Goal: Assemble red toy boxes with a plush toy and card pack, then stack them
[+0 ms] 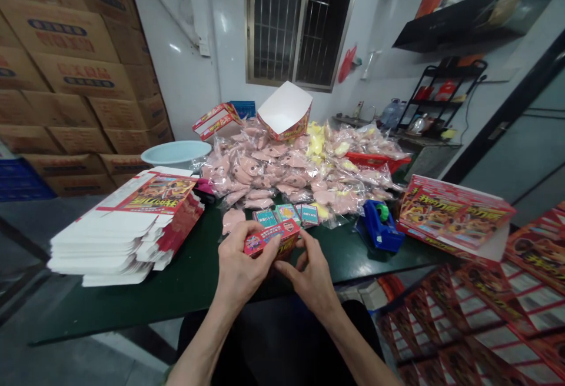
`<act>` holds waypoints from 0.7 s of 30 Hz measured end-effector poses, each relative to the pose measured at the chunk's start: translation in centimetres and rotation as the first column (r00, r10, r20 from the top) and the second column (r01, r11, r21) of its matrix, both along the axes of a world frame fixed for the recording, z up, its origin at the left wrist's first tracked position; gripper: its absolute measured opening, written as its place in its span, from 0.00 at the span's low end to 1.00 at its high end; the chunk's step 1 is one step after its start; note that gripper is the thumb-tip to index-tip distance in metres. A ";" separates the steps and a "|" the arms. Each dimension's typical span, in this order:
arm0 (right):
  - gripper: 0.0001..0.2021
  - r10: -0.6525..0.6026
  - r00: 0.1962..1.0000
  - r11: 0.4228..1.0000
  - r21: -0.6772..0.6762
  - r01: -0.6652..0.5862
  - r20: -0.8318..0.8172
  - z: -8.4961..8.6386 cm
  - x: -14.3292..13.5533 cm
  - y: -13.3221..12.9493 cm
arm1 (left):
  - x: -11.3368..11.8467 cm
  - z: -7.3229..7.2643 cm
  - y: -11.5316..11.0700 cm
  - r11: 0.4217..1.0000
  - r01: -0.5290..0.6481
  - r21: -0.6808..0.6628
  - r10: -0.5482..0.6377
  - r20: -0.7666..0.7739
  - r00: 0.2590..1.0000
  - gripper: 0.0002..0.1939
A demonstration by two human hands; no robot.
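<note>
Grip, both hands (241, 262), on red box (272, 238) w/ print.

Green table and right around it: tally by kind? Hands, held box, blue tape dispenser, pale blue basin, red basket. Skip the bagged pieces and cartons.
Hands, left hand and right hand: 2
Held box: 1
Blue tape dispenser: 1
Pale blue basin: 1
Red basket: 1
Total: 6

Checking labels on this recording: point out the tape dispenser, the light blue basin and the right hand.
Tape dispenser (383, 234): head view, blue body.
Basin (175, 153): head view, inside.
Right hand (311, 271): head view, back.
</note>
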State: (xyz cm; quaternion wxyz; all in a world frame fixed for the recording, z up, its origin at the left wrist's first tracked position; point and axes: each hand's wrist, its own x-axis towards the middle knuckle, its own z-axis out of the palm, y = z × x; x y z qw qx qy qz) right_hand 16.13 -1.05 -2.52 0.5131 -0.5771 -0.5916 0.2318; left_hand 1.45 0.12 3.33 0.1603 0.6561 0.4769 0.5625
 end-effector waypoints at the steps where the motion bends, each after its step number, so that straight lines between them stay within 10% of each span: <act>1: 0.37 0.009 1.000 0.999 0.049 -0.009 0.000 0.7 0.2 -0.1 | 0.0 0.4 -0.2 0.993 0.031 -0.117 -0.024 0.063 0.998 0.13; 5: 0.32 0.250 0.968 0.958 0.144 -0.247 -0.002 3.1 0.9 -0.1 | -0.7 2.6 -0.2 0.778 0.400 -0.485 -0.248 0.347 0.904 0.19; 9: 0.23 0.454 0.891 0.881 0.136 -0.453 0.027 3.7 1.1 0.2 | -1.6 4.1 0.6 0.626 0.486 -0.610 -0.273 0.413 0.869 0.16; 17: 0.26 0.418 0.899 0.899 0.083 -0.430 0.132 4.2 2.1 1.9 | -2.4 2.7 4.0 0.705 0.467 -0.533 -0.047 0.622 0.781 0.14; 21: 0.19 0.339 0.939 0.941 0.023 -0.339 -0.050 4.9 3.6 2.2 | -2.1 0.3 3.8 0.696 0.599 -0.396 -0.248 0.650 0.718 0.25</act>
